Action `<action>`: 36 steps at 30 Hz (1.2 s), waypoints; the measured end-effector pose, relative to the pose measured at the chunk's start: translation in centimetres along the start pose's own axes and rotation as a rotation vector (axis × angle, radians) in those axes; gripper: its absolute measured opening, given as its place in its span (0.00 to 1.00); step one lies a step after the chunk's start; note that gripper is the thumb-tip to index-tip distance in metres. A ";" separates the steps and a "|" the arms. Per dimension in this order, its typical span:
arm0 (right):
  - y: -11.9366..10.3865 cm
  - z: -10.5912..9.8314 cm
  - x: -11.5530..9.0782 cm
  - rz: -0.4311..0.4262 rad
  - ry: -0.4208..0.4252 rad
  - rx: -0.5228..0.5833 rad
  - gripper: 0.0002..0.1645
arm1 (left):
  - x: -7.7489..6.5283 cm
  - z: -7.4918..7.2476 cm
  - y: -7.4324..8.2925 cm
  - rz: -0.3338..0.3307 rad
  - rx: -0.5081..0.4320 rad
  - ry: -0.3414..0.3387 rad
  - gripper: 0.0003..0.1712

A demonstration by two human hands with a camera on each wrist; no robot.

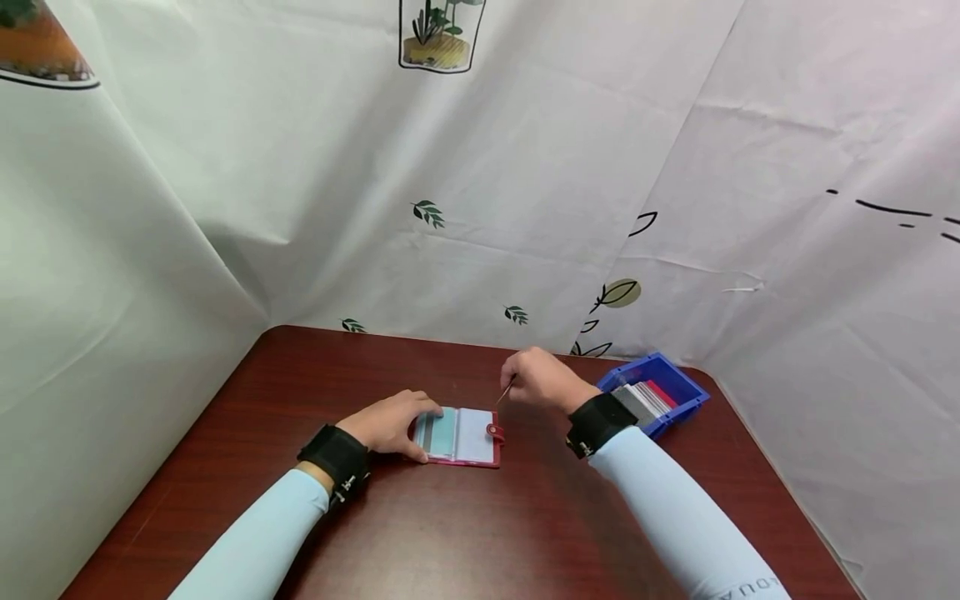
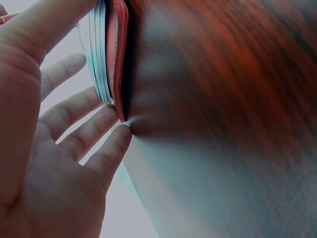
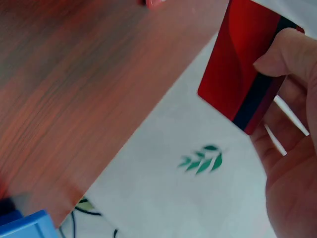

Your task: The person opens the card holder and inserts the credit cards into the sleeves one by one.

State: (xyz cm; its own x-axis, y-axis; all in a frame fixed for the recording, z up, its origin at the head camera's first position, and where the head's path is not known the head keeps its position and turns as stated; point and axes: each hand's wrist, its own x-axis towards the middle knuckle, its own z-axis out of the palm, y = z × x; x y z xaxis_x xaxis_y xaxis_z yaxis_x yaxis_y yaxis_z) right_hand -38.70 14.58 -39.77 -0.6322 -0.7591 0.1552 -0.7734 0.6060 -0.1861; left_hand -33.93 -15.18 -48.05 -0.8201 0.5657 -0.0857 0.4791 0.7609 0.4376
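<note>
A small red card holder (image 1: pixel 476 437) lies spread on the table, its clear sleeves showing pale and teal cards and a snap strap on its right edge. My left hand (image 1: pixel 390 423) grips its left side between thumb and fingers. In the left wrist view the red cover (image 2: pixel 119 64) and a stack of sleeves show edge-on between thumb and fingers. Just above the holder's upper right corner, my right hand (image 1: pixel 542 381) pinches a card, seen as a thin edge in the head view. In the right wrist view this card (image 3: pixel 242 59) is red with a dark stripe, under the thumb.
Beyond my right wrist stands a blue bin (image 1: pixel 686 387) with several cards (image 1: pixel 647 398) standing in it, grey, white and red. The dark wooden table (image 1: pixel 465 533) ends at a white patterned cloth (image 1: pixel 375 167) at the back and sides.
</note>
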 end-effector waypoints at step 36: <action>-5.2 5.9 6.2 -0.303 -0.221 -0.112 0.12 | 0.2 0.0 -0.6 0.045 0.009 0.011 0.39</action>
State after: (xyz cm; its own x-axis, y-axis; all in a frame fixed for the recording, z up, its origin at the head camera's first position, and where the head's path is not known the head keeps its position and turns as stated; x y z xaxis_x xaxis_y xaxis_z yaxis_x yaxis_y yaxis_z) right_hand -38.31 5.31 -43.55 -0.3584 -0.9331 -0.0283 -0.9315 0.3594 -0.0553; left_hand -34.37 -15.51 -48.31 -0.8009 0.5962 -0.0557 0.5187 0.7372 0.4331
